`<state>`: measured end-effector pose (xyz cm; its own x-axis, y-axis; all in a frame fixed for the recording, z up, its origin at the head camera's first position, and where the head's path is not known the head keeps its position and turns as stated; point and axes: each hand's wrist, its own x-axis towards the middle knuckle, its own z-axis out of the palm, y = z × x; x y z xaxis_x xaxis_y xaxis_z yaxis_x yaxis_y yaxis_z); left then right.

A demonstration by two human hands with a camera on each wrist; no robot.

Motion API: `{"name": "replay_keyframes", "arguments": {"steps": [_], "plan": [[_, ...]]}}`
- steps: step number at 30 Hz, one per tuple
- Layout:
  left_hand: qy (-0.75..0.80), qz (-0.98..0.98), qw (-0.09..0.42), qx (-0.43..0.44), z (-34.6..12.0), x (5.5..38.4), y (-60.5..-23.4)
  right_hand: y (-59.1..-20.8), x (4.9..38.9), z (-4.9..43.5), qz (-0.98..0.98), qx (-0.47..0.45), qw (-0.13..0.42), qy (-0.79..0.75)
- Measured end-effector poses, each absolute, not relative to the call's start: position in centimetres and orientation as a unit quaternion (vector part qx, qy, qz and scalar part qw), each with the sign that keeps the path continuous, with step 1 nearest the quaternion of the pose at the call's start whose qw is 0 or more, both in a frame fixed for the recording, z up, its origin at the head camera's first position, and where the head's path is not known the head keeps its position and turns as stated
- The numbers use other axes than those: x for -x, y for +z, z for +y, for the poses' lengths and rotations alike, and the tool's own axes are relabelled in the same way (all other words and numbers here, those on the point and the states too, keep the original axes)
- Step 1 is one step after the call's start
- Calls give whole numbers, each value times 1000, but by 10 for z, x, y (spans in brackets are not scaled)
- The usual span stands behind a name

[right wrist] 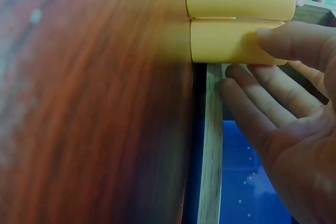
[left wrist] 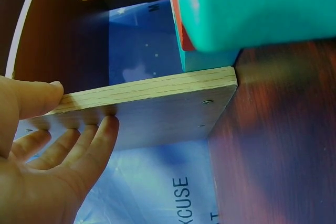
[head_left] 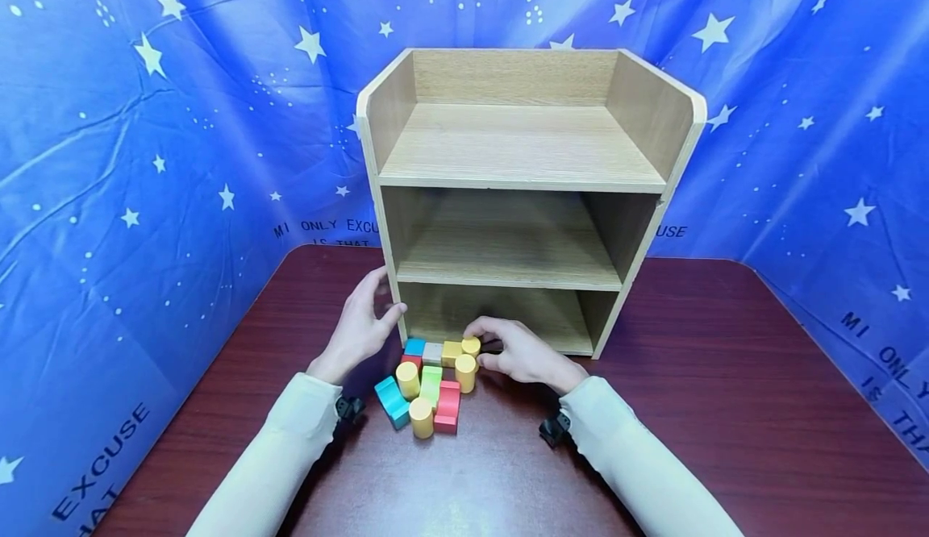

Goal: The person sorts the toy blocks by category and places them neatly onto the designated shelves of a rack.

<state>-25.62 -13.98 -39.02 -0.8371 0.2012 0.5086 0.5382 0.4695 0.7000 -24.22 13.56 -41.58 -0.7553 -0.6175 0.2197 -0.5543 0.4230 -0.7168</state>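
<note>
My left hand (head_left: pixel 358 329) holds the left side panel (left wrist: pixel 152 87) of a wooden shelf unit, thumb on its front edge and fingers against the outer face. At the foot of the shelf, my right hand (head_left: pixel 524 351) pinches a yellow cylinder (head_left: pixel 471 344) with thumb and index finger. A second yellow cylinder (head_left: pixel 465 374) stands upright right in front of it. To its left runs a row of a yellow block (head_left: pixel 451 353), a grey block (head_left: pixel 432 354) and a blue block (head_left: pixel 414 347). A red block (head_left: pixel 411 361) sits before the blue one.
Nearer me are a green notched block (head_left: pixel 431 382), a red one (head_left: pixel 447 408), a teal one (head_left: pixel 392 402) and two yellow cylinders, one at left (head_left: pixel 408 380) and one in front (head_left: pixel 421 418). The three-level shelf (head_left: pixel 522 150) stands on a dark red table (head_left: pixel 726 408) before a blue starry curtain (head_left: pixel 218 101).
</note>
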Motion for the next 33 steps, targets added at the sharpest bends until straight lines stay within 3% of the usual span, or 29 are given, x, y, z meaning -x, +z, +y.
{"name": "replay_keyframes", "arguments": {"steps": [33], "plan": [[-464, -839, 180, 222, -140, 257, -390, -419, 243, 135, 852, 349, 26, -389]]}}
